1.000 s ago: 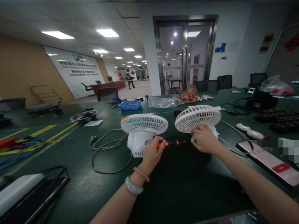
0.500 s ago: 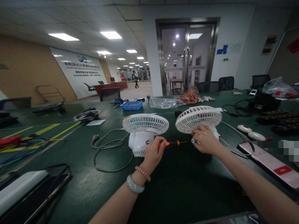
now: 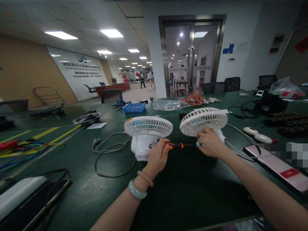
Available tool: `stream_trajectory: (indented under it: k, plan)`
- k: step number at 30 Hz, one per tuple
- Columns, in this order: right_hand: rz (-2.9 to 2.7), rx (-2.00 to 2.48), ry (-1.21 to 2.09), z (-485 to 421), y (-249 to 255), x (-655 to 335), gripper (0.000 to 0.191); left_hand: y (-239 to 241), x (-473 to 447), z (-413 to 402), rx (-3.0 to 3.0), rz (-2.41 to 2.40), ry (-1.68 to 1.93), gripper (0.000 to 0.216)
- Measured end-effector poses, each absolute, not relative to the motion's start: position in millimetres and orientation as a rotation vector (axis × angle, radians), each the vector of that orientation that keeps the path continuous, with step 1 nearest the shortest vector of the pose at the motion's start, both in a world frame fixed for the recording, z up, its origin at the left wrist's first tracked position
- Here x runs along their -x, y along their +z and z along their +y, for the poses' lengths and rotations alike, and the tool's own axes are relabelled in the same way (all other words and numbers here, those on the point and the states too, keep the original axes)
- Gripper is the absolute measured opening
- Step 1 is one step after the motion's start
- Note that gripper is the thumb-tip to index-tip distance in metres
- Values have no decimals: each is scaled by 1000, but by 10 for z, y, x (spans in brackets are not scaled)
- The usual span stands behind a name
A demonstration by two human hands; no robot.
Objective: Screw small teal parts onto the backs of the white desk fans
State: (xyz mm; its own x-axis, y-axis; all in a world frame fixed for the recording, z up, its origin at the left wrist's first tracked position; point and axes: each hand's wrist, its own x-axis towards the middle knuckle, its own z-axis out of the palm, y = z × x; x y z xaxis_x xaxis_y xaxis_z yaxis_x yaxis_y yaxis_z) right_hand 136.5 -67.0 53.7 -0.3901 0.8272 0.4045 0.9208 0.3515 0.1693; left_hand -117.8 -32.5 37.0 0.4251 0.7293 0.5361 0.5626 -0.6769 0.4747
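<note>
My left hand (image 3: 158, 154) is closed round the orange and black handle of a screwdriver (image 3: 176, 146), whose thin shaft points right. Close by the shaft's tip, a small light-blue cylindrical piece (image 3: 198, 144) sits in the fingers of my right hand (image 3: 210, 142); its exact kind is too small to tell. Behind my left hand stands a white fan (image 3: 145, 146) with its grille facing up. A second white fan (image 3: 204, 122) is tilted just behind my right hand, which hides part of its base. Whether my right fingers touch this fan is unclear.
A grey power cord (image 3: 96, 163) loops left of the fans. Phones lie at the left and at the right (image 3: 276, 166). Farther back on the green table are a blue tray (image 3: 134, 107), a plastic bag (image 3: 168, 105) and a copper wire heap (image 3: 194, 98).
The view has shifted slightly, so everything sits a little more to the left. Both hands keep their grips, with the screwdriver still lined up toward the blue piece. A second distant person appears.
</note>
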Motion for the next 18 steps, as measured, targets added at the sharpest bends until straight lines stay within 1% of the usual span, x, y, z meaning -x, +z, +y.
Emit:
stream_trajectory:
  k: [9,18]
  plan:
    - [-2357,1550,-545,-678,542,-1367,22,356,1215,-321,-2439,1040,1056,35]
    - [-2364,1557,-527,-674,549,-1364,21,358,1210,-333,-2469,1048,1067,30]
